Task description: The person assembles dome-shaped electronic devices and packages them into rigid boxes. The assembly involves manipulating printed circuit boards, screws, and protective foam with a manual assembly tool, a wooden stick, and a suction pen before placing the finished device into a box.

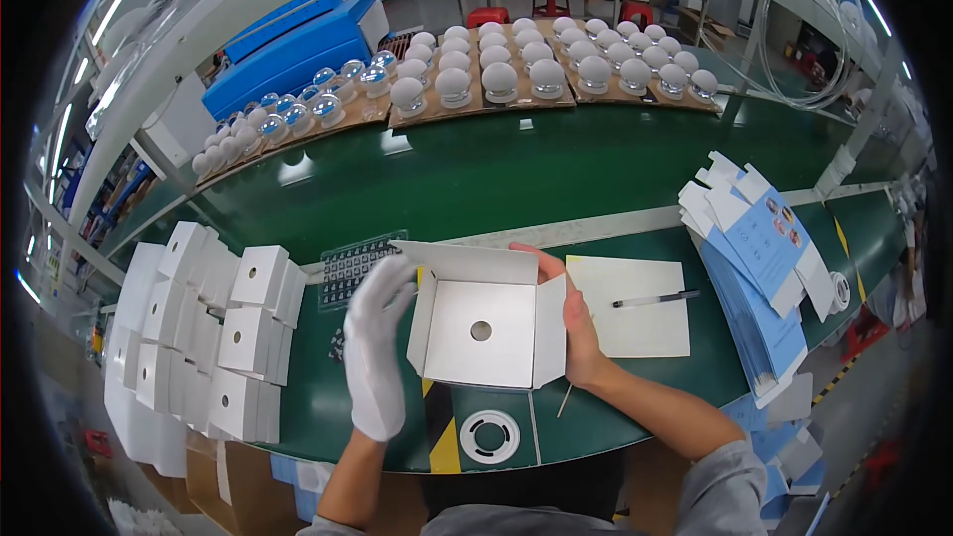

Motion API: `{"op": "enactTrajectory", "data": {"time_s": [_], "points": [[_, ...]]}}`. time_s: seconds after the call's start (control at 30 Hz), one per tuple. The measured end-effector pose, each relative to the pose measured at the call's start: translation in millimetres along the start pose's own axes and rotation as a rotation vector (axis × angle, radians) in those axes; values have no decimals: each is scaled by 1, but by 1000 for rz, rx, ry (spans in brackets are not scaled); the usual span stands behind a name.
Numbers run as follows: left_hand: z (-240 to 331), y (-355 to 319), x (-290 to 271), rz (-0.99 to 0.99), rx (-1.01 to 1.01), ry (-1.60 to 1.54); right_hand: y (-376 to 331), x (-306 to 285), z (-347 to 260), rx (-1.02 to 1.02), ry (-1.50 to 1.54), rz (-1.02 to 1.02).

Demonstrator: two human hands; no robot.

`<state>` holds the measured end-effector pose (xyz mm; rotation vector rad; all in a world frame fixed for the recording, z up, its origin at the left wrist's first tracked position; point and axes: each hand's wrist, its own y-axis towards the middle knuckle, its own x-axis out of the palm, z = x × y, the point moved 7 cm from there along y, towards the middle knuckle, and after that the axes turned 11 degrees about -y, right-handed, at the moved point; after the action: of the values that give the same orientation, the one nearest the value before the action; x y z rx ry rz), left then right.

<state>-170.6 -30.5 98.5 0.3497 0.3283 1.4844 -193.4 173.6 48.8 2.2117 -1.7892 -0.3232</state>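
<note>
A white cardboard box [483, 357] with raised flaps faces me over the front of the green table. A round hole shows in the middle of its white inner panel. My bare right hand [579, 323] grips the box from its right side, thumb in front and fingers reaching behind. At the left flap, my white-gloved left hand [376, 347] is upright with its fingers stretched out; whether they touch the flap I cannot tell. Below the box lies a white plastic ring [489, 436] on the table.
Stacked white boxes [243, 367] stand at the left. A black pen [655, 299] lies on cream paper [635, 333] beside flattened blue-and-white cartons [759, 268]. Behind the left hand is a plastic tray [349, 268] of small dark parts. White globes [499, 79] line the back.
</note>
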Motion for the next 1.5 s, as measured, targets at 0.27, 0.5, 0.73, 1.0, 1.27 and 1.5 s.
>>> {"op": "enactTrajectory", "data": {"time_s": [0.27,0.5,0.73,1.0,1.27,1.5], "points": [[-43,14,37,-45,-517,-415,17,5,-7,41,-147,39],[-22,0,27,-23,268,-70,0,-3,-46,-713,-609,-57],[-23,-10,14,-494,372,217,-10,8,-63,-522,-794,-281],[-29,-12,10,-649,492,226,-20,17,-61,-560,-999,-342],[-38,-14,12,-542,613,279,-17,16,-63,-639,-975,-305],[-30,-5,11,-520,608,239,-16,19,-63,-644,-1002,-296]]}}
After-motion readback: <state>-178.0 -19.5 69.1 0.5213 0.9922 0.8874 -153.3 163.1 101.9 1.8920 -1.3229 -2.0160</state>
